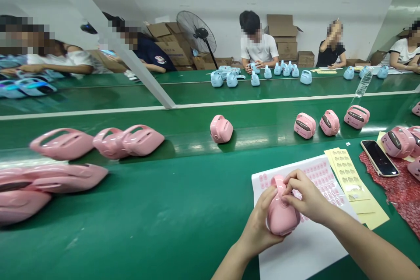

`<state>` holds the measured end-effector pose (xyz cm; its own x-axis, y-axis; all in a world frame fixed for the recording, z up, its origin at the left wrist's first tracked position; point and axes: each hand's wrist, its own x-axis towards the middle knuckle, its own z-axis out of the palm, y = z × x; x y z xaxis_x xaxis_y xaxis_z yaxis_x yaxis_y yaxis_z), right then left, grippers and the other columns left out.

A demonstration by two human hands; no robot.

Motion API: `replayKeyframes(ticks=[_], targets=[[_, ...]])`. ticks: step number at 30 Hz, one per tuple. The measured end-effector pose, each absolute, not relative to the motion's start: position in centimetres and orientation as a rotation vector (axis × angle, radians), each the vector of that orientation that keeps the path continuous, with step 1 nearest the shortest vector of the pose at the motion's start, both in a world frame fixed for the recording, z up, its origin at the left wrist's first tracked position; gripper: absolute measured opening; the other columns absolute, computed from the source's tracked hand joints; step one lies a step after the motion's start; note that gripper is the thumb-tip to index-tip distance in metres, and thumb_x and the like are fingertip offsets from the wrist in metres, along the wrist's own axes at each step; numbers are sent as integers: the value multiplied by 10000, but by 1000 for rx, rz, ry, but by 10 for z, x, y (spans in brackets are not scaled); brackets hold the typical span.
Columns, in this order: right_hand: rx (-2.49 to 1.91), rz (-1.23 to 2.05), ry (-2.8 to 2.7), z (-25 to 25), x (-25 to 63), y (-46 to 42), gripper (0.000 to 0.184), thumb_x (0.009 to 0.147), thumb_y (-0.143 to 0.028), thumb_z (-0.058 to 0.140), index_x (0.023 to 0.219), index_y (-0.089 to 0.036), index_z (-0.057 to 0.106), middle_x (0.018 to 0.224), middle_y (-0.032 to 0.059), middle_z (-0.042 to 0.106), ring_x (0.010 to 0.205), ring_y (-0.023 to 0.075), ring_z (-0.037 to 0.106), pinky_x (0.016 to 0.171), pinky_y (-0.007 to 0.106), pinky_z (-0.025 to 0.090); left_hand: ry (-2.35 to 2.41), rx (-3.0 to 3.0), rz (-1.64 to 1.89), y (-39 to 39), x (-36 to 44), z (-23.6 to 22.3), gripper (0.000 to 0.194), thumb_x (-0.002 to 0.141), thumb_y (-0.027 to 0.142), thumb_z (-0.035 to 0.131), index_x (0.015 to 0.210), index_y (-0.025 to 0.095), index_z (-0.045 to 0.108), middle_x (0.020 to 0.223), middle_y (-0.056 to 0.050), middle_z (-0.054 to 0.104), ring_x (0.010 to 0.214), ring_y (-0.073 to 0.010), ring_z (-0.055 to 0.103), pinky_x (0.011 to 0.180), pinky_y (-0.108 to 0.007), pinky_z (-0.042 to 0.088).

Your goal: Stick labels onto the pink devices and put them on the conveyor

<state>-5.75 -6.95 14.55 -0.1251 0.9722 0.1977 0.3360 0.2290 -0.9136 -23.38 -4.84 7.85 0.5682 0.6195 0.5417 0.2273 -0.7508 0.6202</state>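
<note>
My left hand (260, 223) is wrapped round a glossy pink plastic device with a carry handle (284, 218), holding it tilted above a sticker sheet. At the base of that handle, my right hand (303, 197) presses thumb and fingers together against the pink surface; whatever they pinch is too small or hidden to make out. Beneath both hands lies the white sheet (278, 258) with rows of small pink stickers. A yellow sheet of grey stickers (344, 170) sits beside it on the right, partly under the white one.
More pink devices (221, 129) stand along the green belt (183, 127), with several (68, 177) at left. At right are a phone (379, 157) and red bubble wrap (398, 188). A clear bottle (363, 84) stands by the white rail. Co-workers (259, 48) sit opposite with blue devices.
</note>
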Motion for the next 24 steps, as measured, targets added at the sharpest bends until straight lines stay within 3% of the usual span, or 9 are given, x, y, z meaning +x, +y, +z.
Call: replayKeyframes(ticks=[8,13,15,18,20,24], targets=[[-1154,521,-1791,134,-58,-81,69,801,-186,514,841,-207,566,1003,82,465,915,184,540,796,339,490,624,2312,1131,-51,-230,88,975,580,208,743,1374,263,180,1260,-154,457,1164,-332,468,903,-484,445],[-1113,610,-1772,137,-59,-88,295,738,-198,594,1025,-238,543,1069,83,468,1038,216,500,884,375,453,602,2326,1158,-51,-231,93,958,599,238,737,1374,274,176,1250,-145,472,1155,-330,479,900,-492,444],[-1097,651,-1716,137,-60,-90,255,752,-200,578,1002,-244,563,1054,76,478,1026,207,504,887,376,443,608,2331,1146,-52,-233,93,991,573,219,749,1375,276,169,1249,-149,474,1150,-338,483,894,-494,447],[-1111,772,-1556,137,-61,-90,62,773,-242,561,816,-229,605,950,58,499,944,191,527,847,365,445,609,2345,1106,-53,-236,92,1046,521,173,761,1371,283,162,1248,-150,471,1139,-351,488,881,-491,454],[-1115,894,-1432,138,-63,-89,110,765,-305,580,704,-214,590,874,44,505,889,187,534,823,362,442,625,2341,1070,-53,-237,92,1073,503,168,767,1369,297,147,1254,-147,466,1137,-357,488,875,-492,455],[-1141,1024,-1265,143,-67,-87,202,725,-392,618,660,-205,580,852,40,514,906,199,524,861,376,404,653,2320,1046,-54,-238,95,1065,523,171,760,1367,317,127,1260,-143,458,1147,-360,477,882,-505,442]])
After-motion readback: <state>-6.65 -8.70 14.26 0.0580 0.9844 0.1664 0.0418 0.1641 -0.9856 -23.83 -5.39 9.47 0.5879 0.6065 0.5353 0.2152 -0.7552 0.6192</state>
